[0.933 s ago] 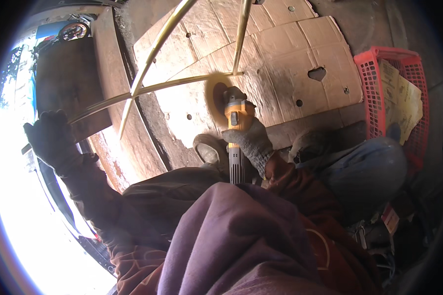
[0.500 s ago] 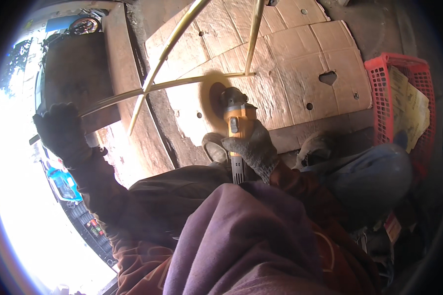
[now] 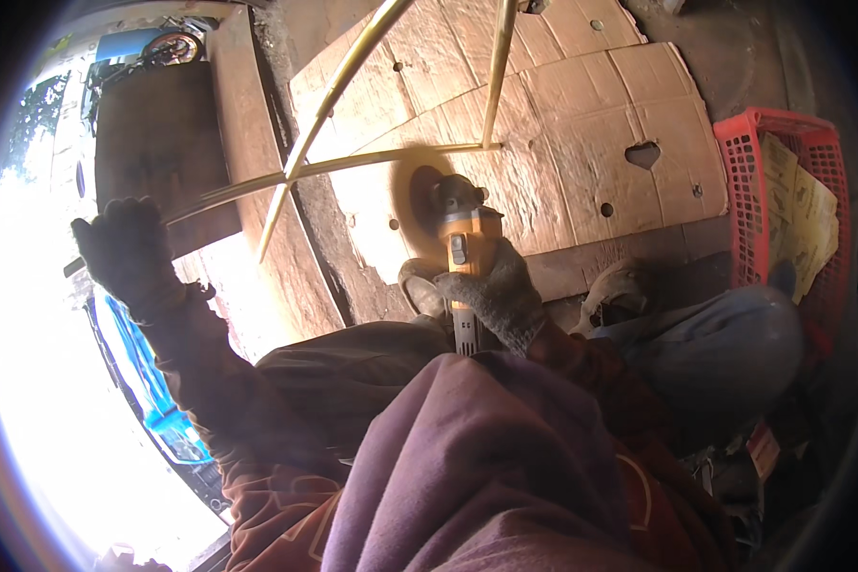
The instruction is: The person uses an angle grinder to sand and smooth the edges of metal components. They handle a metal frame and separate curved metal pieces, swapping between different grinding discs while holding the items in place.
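My right hand [image 3: 498, 294], in a grey work glove, is wrapped round the body of a yellow and black angle grinder [image 3: 474, 229]. Its disc [image 3: 416, 195] is a round brownish blur, with the upper edge at or close to a long brass-coloured metal bar [image 3: 362, 163]. Whether they touch, I cannot tell. At the bar's left end, my gloved left hand [image 3: 129, 250] is closed round it, dark against the glare. A slanting bar [image 3: 338, 84] crosses the long one, and another bar [image 3: 499, 71] meets it near its right end.
Flattened cardboard [image 3: 582, 143] with holes lies beneath the bars. A red plastic crate [image 3: 745, 205] holding yellowish card stands at right. My shoes [image 3: 615, 291] and bent legs flank the grinder. A brown board [image 3: 253, 172] runs along the left, beside bright glare and something blue [image 3: 167, 419].
The scene has shifted slightly rightward in view. Both hands keep their holds, and the disc stays by the bar. The blue thing at left shows larger and lower.
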`<state>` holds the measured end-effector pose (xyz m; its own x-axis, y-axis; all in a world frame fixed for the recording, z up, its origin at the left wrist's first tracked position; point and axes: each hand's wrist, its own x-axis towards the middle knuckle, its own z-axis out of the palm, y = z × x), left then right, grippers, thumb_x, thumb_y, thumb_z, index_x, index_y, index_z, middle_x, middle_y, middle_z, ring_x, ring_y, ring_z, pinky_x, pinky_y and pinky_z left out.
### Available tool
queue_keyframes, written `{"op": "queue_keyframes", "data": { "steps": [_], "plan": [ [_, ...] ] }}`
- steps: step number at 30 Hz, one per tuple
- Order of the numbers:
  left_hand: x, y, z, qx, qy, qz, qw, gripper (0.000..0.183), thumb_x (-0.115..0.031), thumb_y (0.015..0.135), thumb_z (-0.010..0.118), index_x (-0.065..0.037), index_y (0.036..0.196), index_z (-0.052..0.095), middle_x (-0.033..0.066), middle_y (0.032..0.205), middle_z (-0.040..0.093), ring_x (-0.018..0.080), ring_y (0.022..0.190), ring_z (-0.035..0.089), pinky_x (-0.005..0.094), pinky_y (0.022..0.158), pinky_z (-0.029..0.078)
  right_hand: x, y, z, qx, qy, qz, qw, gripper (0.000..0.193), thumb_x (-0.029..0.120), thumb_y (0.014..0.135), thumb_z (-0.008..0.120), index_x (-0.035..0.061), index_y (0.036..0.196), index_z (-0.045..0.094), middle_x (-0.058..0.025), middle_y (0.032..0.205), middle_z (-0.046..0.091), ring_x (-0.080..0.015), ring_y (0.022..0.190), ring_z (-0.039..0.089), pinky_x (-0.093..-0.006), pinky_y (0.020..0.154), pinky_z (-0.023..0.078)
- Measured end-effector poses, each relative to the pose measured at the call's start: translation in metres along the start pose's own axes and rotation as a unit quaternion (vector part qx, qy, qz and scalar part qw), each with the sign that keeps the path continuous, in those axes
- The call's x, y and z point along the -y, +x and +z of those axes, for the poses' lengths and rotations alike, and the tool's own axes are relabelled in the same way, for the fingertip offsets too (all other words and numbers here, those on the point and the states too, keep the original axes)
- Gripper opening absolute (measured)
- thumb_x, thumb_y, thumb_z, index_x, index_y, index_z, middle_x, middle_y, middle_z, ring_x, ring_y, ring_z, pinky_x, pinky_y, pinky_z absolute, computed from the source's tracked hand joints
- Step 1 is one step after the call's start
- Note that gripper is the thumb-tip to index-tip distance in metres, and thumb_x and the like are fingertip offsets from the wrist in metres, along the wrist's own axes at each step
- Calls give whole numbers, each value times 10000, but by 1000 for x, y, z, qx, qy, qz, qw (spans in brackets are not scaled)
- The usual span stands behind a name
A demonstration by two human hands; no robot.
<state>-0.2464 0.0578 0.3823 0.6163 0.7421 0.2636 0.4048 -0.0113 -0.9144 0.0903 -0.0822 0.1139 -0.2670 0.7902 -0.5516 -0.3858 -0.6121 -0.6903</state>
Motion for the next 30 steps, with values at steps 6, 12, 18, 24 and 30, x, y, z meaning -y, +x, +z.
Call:
{"op": "queue_keyframes", "data": {
  "steps": [6,12,18,24,30],
  "plan": [
    [7,-11,15,9,-224,-62,972,215,-213,981,560,-165,776,517,56,750,535,233,697,535,434,713,409,-12,8,-7,-24,-13,9,1000,603,255,732,946,-25,1177,649,-76,973,714,-163,851,696,-317,761,587],
    [21,-39,47,17,-723,-348,596,276,-280,1085,424,-165,835,445,69,784,468,239,716,439,445,684,364,-22,12,-9,-51,-15,14,998,605,252,718,949,-26,1166,652,-80,993,712,-178,877,699,-328,776,589],
    [14,-29,34,23,-564,-276,778,318,-272,1090,442,-117,823,520,69,770,520,246,719,498,438,755,415,-21,12,-15,-57,-43,31,997,596,250,716,948,-20,1160,655,-77,1000,709,-185,884,693,-336,787,587],
    [9,-24,24,34,-563,-349,748,423,-336,1113,389,-105,783,517,70,782,520,256,726,478,438,765,412,-28,15,-14,-60,-4,11,998,555,223,711,942,-4,1136,666,-65,983,702,-172,869,683,-337,778,582],
    [16,-35,41,21,-725,-431,537,447,-358,1130,325,-131,770,463,77,803,467,255,735,425,447,702,368,-32,17,-18,-63,-10,16,998,539,219,722,925,-5,1142,671,-61,995,705,-169,870,683,-337,780,581]
  ]
}}
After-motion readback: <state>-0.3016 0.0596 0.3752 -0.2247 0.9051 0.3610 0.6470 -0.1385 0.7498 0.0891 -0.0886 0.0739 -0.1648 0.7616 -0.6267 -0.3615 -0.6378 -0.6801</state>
